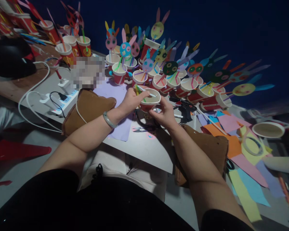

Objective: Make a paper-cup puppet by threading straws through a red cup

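In front of me a red and white paper cup (150, 104) is held up over the table, its open mouth tilted toward me. My left hand (132, 100), with a bangle on its wrist, grips the cup's left side, thumb at the rim. Close to that thumb a white stick (152, 93) lies across the mouth; whether the fingers pinch it I cannot tell. A green and yellow strip (137, 90) shows beside the same fingers. My right hand (165, 112) is closed around the cup's right side and lower wall. Small black-handled snips (144, 129) lie below on the table.
Behind stand several paper cups with rabbit-faced paper figures (148, 65). Brown cushions (91, 107) lie under both forearms. A power strip (66, 102) with cables is at left. Coloured paper (233, 144), a tape roll (252, 145) and another cup (268, 129) are at right.
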`<state>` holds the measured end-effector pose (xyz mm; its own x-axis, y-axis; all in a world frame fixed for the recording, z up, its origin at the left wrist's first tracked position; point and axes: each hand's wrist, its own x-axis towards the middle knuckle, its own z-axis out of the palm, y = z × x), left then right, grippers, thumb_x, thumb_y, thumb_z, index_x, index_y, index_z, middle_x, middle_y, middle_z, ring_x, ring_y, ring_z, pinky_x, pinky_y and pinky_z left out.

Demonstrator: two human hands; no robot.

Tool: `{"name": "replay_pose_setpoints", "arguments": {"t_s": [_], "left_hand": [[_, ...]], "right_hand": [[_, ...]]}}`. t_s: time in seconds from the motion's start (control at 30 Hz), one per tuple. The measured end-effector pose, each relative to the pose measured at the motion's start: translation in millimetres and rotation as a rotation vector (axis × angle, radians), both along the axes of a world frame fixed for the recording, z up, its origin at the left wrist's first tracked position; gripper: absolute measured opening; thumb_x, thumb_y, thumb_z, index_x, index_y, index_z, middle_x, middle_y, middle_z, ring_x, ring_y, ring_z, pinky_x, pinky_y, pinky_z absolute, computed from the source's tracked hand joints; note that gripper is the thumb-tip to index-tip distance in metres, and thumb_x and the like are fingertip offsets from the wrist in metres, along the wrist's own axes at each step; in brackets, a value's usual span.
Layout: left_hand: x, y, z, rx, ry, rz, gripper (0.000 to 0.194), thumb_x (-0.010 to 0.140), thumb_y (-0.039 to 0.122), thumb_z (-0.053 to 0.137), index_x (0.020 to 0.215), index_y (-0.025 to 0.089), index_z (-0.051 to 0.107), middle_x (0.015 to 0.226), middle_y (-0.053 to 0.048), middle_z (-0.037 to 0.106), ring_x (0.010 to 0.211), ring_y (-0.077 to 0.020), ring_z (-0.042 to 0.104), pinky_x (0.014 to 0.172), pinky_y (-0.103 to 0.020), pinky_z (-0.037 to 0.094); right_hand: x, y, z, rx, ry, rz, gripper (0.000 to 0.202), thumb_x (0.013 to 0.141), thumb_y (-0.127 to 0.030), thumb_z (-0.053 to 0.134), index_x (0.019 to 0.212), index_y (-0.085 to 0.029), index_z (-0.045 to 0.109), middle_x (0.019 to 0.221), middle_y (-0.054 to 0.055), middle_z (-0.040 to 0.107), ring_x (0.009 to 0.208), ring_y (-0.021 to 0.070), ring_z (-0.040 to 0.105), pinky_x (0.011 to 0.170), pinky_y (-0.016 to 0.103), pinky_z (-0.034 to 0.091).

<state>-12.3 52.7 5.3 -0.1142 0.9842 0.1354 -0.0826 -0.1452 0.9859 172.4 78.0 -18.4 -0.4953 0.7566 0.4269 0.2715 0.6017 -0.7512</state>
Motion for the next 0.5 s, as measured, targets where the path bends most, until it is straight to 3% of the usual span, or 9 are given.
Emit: {"name": "replay_pose_setpoints", "arguments": {"t_s": [0.23,0.5], "left_hand": [[1.0,-4.0,-3.3,0.069,0.004,0.041,0.028,0.092,0.037,0.070,0.108,0.014,0.069,0.106,-0.012,0.080,0.095,-0.0196,0.076,0.089,-0.033,0.062],[2.9,-5.5,-8.0,0.095,0.047,0.104,0.034,0.093,0.047,0.071,0.105,0.015,0.068,0.106,-0.012,0.078,0.096,-0.0201,0.075,0.090,-0.034,0.061]], "right_hand": [[-2.1,-1.7,-2.9,-0.024,0.019,0.001,0.065,0.077,-0.039,0.073,0.139,-0.022,0.063,0.126,0.010,0.075,0.108,0.0282,0.072,0.087,0.040,0.065],[-4.5,-3.0,-4.6,-0.010,0.036,0.005,0.062,0.078,-0.042,0.074,0.136,-0.022,0.064,0.125,0.012,0.075,0.104,0.0288,0.073,0.086,0.042,0.066]]}}
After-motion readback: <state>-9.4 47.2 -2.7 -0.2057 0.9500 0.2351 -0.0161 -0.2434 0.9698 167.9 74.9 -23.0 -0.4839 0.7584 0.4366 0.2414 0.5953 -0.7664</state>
